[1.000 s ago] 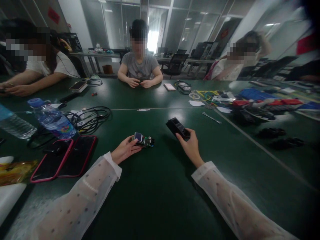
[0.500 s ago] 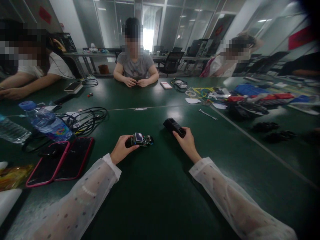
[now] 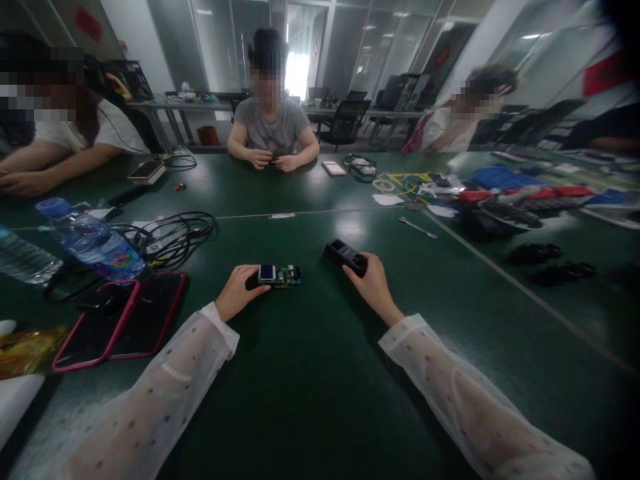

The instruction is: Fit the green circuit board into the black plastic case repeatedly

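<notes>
A green circuit board with a small square screen lies in the grip of my left hand, held by its left end between thumb and fingers. Its screen faces up. To the right, my right hand holds a black rectangular case by its near right end. The case has openings in its upper face and slants away to the left. Board and case are apart, both over the dark green table. Whether either touches the table I cannot tell.
Left are a water bottle, coiled black cables and a phone in a red case. A wrench lies right of the black case, with cables and bags beyond. Across the table sits a person.
My left hand has shifted slightly left, and the board now lies flatter, its screen turned up. The case in my right hand has tilted, showing more of its openings.
</notes>
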